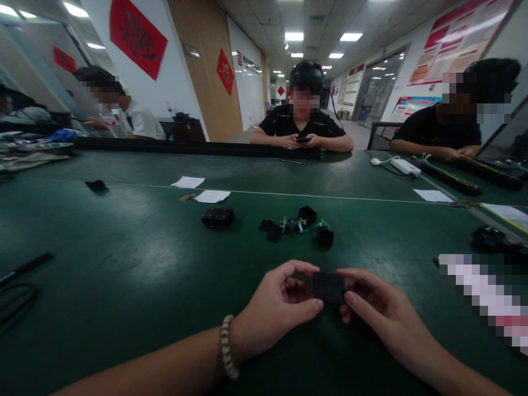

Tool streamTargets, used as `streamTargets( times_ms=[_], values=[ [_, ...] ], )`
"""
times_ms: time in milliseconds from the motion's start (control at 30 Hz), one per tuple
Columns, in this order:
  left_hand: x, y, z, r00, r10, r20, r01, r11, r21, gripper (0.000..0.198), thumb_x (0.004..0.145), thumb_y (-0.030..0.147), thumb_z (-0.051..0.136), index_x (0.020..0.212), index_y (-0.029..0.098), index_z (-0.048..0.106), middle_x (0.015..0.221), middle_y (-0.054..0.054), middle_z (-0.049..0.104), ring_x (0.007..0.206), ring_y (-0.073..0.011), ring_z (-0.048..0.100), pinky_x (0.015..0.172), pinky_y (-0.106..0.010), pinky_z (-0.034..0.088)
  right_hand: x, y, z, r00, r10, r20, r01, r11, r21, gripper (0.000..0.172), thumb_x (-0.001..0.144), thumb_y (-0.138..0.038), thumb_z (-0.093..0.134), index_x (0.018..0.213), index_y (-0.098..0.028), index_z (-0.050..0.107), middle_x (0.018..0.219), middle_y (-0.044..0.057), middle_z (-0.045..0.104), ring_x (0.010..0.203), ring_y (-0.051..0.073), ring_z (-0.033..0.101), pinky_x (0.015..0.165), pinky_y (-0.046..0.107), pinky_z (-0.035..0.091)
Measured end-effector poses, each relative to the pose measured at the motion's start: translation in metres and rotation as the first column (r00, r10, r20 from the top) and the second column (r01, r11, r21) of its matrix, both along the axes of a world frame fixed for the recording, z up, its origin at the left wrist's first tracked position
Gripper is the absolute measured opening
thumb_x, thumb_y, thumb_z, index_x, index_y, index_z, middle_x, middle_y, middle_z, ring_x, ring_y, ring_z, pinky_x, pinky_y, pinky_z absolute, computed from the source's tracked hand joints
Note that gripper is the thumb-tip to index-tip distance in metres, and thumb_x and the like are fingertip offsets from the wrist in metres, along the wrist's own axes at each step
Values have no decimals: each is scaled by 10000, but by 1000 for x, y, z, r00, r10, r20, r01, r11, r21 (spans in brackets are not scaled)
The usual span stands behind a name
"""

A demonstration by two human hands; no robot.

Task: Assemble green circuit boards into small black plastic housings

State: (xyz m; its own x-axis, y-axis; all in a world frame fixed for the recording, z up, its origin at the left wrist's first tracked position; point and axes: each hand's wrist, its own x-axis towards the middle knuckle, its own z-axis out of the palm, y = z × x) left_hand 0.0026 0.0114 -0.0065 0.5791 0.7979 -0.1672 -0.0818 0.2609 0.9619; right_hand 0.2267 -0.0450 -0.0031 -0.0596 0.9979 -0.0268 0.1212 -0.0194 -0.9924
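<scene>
Between my two hands is a small black plastic box (329, 288), held just over the green table (173, 308). My left hand (280, 300), with a beaded bracelet on its wrist, grips the box's left side between thumb and fingers. On the opposite side, my right hand (375, 302) pinches the right edge. The underside of the box is hidden. Beyond my hands lie an open black case (325, 237), another black case (307, 214), flat black pieces (271, 229) and small circuit parts (293, 225) with green and metallic bits.
Left of the parts stands a black block (218, 217). Paper sheets (212, 196) lie along the table seam. A black cable (18, 302) rests at the left, a white power strip (406, 166) at the far right. A person (303, 118) sits opposite; others sit at both sides.
</scene>
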Motion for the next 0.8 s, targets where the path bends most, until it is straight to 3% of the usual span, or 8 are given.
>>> streamTargets(
  times_ms=[200, 367, 667, 800],
  values=[
    [-1, 0, -2, 1000, 1, -7, -1, 1000, -12, 514, 742, 215, 879, 1192, 188, 632, 998, -44, 719, 910, -178, 686, 869, -368, 535, -1, -1, -3, 999, 20, -29, -19, 1000, 3, 398, 872, -444, 784, 1210, -247, 709, 897, 50, 783, 734, 201, 774, 679, 365, 691],
    [0, -1, -4, 1000, -1, 7, 1, 1000, -5, 509, 750, 223, 879, 1194, 180, 632, 1032, -60, 718, 915, -177, 684, 851, -358, 538, -1, -3, -6, 999, 34, 27, -34, 999, 8, 458, 815, -339, 824, 1247, -275, 686, 1043, 80, 812, 907, 253, 803, 784, 415, 683],
    [0, 0, -3, 999, -22, 36, 21, 1000, 11, 480, 771, 228, 870, 1186, 168, 635, 1123, -79, 693, 975, -186, 676, 879, -362, 535, -4, 0, -1, 994, 27, 106, -34, 997, 67, 309, 824, -286, 768, 1126, -250, 714, 976, 75, 816, 891, 262, 816, 761, 381, 690],
    [0, 1, -6, 999, -25, 49, 23, 999, 31, 460, 792, 254, 865, 1182, 162, 638, 1147, -85, 689, 1000, -192, 671, 889, -362, 528, -4, 0, -2, 995, 19, 101, -23, 999, 47, 290, 828, -284, 767, 1111, -235, 727, 978, 76, 818, 905, 248, 817, 820, 354, 683]
  ],
)
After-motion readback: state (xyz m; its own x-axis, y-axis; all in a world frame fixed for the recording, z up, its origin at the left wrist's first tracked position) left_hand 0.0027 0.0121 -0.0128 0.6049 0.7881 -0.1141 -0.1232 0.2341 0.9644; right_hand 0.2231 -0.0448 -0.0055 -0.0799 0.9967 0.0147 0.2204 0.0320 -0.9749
